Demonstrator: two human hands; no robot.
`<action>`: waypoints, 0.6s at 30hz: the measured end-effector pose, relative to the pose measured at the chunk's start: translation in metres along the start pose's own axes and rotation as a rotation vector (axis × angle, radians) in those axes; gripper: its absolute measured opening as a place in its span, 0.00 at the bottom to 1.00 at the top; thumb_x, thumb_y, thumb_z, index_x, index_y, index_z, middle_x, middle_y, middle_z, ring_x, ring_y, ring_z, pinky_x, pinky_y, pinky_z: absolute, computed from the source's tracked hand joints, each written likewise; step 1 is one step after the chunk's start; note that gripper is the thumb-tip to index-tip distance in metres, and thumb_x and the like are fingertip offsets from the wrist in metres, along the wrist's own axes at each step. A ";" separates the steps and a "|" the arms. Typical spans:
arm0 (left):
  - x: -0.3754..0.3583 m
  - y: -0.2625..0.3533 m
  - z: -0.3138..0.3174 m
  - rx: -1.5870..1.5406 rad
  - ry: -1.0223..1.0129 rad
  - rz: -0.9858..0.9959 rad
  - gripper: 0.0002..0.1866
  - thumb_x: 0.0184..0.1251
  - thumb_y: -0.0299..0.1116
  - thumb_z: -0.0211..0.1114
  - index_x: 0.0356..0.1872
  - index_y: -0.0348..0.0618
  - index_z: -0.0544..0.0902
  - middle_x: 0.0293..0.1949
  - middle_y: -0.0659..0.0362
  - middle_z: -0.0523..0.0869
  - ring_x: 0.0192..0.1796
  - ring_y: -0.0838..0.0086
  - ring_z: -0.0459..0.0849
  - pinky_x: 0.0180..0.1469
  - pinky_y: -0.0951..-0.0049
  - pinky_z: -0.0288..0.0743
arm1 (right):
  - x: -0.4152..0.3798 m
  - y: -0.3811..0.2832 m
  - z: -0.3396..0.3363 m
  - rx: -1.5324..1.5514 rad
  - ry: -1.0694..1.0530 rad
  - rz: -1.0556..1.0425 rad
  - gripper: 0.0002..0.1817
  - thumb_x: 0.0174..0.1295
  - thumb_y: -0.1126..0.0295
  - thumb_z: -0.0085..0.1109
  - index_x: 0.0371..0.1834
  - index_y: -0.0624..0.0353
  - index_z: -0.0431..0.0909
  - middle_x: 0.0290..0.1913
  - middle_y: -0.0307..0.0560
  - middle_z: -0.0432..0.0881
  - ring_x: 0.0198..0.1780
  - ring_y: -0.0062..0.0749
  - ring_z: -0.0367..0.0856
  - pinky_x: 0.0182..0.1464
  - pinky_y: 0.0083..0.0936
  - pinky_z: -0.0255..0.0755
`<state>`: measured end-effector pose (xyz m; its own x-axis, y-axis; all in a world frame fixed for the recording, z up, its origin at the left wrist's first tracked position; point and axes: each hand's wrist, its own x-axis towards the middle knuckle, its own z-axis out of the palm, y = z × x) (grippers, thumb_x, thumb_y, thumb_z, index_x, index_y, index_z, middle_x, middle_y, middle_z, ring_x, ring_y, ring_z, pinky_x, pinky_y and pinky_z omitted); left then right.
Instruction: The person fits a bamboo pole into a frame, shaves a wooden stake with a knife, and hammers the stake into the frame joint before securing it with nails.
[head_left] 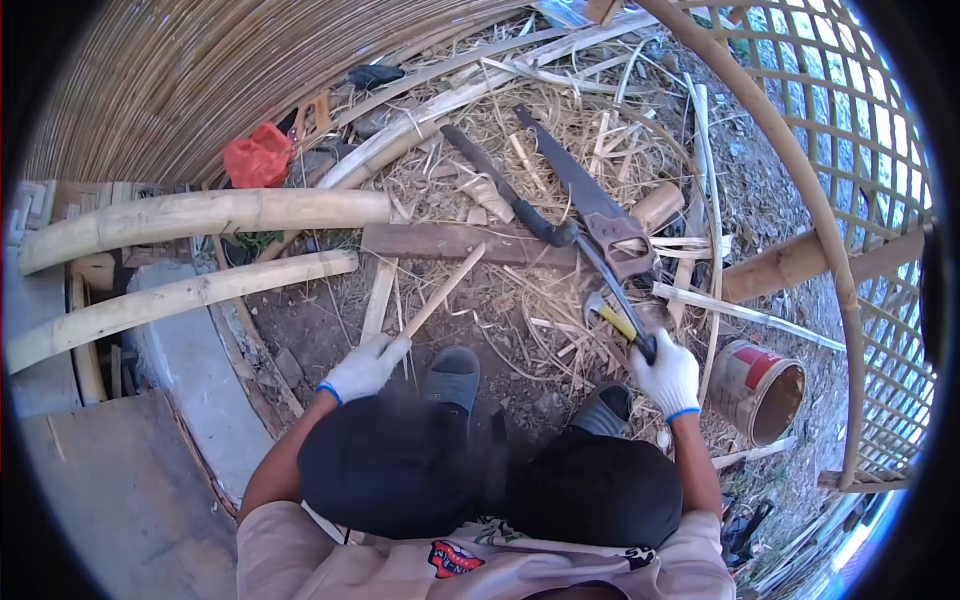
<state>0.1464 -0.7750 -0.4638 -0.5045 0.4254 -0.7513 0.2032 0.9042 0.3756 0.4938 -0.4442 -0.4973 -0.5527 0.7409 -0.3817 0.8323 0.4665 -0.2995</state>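
Observation:
My left hand (366,366), in a white glove, grips the near end of a thin bamboo strip (445,288) that slants up and right over the littered ground. My right hand (668,377), also gloved, is closed on the dark handle of a long dark blade (610,295) that points up and left toward a handsaw (590,200). A hammer with a yellow handle (606,312) lies just left of the right hand. A second long dark blade (495,180) lies beside the saw. My knees and grey sandals are between the hands.
Two thick bamboo poles (200,215) (180,295) lie at left above a concrete block (190,370). A wooden plank (450,242) crosses the shavings. An open tin can (760,388) lies at right, beside a bamboo lattice frame (850,170). A red bag (257,158) lies at the back.

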 end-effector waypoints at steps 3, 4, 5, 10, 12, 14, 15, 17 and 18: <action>0.006 0.004 -0.022 -0.219 -0.201 -0.084 0.35 0.84 0.67 0.51 0.52 0.39 0.82 0.28 0.68 0.73 0.26 0.80 0.70 0.29 0.71 0.67 | -0.032 -0.008 -0.016 0.239 -0.060 -0.016 0.19 0.64 0.52 0.72 0.44 0.58 0.85 0.27 0.57 0.87 0.32 0.53 0.91 0.39 0.42 0.82; 0.012 0.002 -0.028 -0.261 -0.238 -0.113 0.35 0.84 0.68 0.51 0.51 0.39 0.82 0.27 0.68 0.72 0.25 0.81 0.69 0.27 0.72 0.66 | -0.038 -0.015 -0.013 0.324 -0.143 0.041 0.17 0.65 0.55 0.72 0.43 0.58 0.86 0.26 0.56 0.87 0.30 0.50 0.90 0.39 0.40 0.82; 0.017 -0.003 -0.033 -0.299 -0.282 -0.146 0.35 0.84 0.68 0.51 0.51 0.40 0.82 0.26 0.68 0.72 0.24 0.81 0.69 0.25 0.72 0.65 | -0.040 -0.028 -0.008 0.400 -0.087 -0.043 0.16 0.66 0.56 0.71 0.44 0.58 0.85 0.27 0.57 0.87 0.31 0.52 0.90 0.39 0.41 0.82; 0.021 -0.001 -0.054 -0.223 -0.322 -0.153 0.38 0.81 0.71 0.51 0.53 0.39 0.82 0.25 0.68 0.71 0.22 0.82 0.68 0.22 0.72 0.64 | -0.001 -0.112 0.042 0.524 -0.029 -0.128 0.14 0.70 0.59 0.67 0.47 0.58 0.82 0.30 0.59 0.88 0.34 0.58 0.90 0.39 0.46 0.81; 0.024 -0.008 -0.055 -0.159 -0.294 -0.097 0.39 0.81 0.72 0.50 0.54 0.38 0.82 0.26 0.67 0.73 0.22 0.80 0.69 0.23 0.72 0.65 | 0.022 -0.132 0.058 0.485 -0.025 -0.167 0.15 0.71 0.57 0.67 0.45 0.59 0.81 0.29 0.60 0.87 0.34 0.60 0.90 0.40 0.48 0.81; 0.026 -0.008 -0.051 -0.131 -0.282 -0.078 0.41 0.80 0.73 0.49 0.53 0.38 0.82 0.27 0.65 0.75 0.23 0.79 0.70 0.23 0.71 0.67 | 0.038 -0.142 0.075 0.473 0.008 -0.208 0.18 0.72 0.54 0.66 0.45 0.60 0.80 0.29 0.60 0.87 0.35 0.61 0.90 0.41 0.50 0.81; 0.024 -0.005 -0.053 -0.130 -0.279 -0.090 0.41 0.80 0.73 0.48 0.52 0.37 0.82 0.28 0.65 0.75 0.23 0.78 0.71 0.23 0.71 0.68 | 0.042 -0.148 0.076 0.470 0.040 -0.240 0.18 0.72 0.54 0.66 0.46 0.60 0.81 0.29 0.60 0.87 0.35 0.61 0.90 0.40 0.50 0.81; 0.021 -0.004 -0.054 -0.142 -0.297 -0.127 0.41 0.80 0.74 0.47 0.51 0.37 0.82 0.28 0.63 0.76 0.23 0.77 0.72 0.24 0.71 0.69 | 0.046 -0.160 0.079 0.497 0.076 -0.298 0.17 0.72 0.55 0.66 0.48 0.60 0.81 0.31 0.60 0.88 0.35 0.60 0.90 0.40 0.49 0.82; 0.023 -0.004 -0.056 -0.155 -0.314 -0.144 0.41 0.80 0.74 0.47 0.51 0.38 0.82 0.29 0.63 0.76 0.23 0.77 0.72 0.24 0.71 0.69 | 0.049 -0.166 0.077 0.526 0.089 -0.325 0.17 0.72 0.57 0.67 0.49 0.60 0.82 0.32 0.60 0.88 0.35 0.59 0.91 0.41 0.48 0.82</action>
<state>0.0876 -0.7707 -0.4519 -0.2316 0.3066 -0.9232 0.0073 0.9496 0.3135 0.3255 -0.5228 -0.5333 -0.7494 0.6490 -0.1314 0.4768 0.3912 -0.7872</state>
